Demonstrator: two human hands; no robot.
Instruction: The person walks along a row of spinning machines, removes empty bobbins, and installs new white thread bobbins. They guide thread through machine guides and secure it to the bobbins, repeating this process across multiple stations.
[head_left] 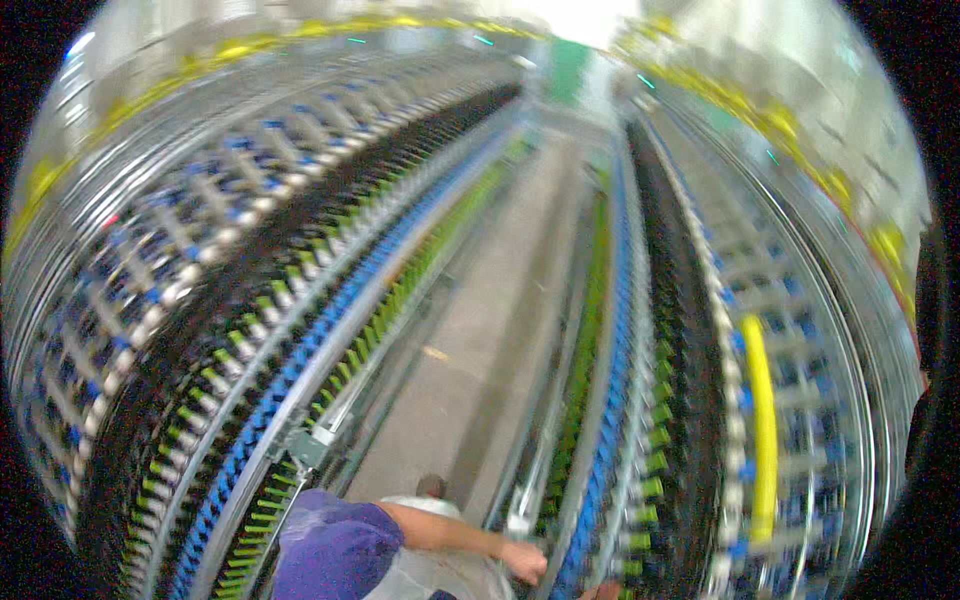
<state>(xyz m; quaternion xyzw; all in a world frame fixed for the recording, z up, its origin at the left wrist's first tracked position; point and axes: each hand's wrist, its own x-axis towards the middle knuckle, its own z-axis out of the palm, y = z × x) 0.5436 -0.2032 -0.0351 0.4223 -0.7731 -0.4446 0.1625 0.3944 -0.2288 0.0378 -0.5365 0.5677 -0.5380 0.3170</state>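
Left hand [525, 563]: one, bare; is lying at the near end of the aisle, its forearm crossing rightward from a purple sleeve [335, 545]. Its fingers are appearing curled together; whether they are clamping anything, one cannot tell through the blur.

Right hand [603, 592]: one, only partly showing at the lower edge, beside the right-hand machine row. Its grip is being cut off by the frame, so apart or together cannot be told.

Right-hand machine row [690, 400]: one, long; is running along the aisle on the person's right, its near end closest to both hands. It is carrying a blue strip [603, 430], just right of the left hand, and a line of green-tipped pieces [657, 440]. A white fitting [518, 523] is sitting just above the left hand.

Yellow tube [761, 430]: one; is lying lengthwise along the upper part of the same row.

Left-hand machine row [290, 225]: one, similar; is standing across the floor [480, 330], apart from both hands.

Condition: handwork is seemingly being done at the right-hand row. No boundary between finished and unfinished parts is showing; the shares done and left are not revealing themselves.
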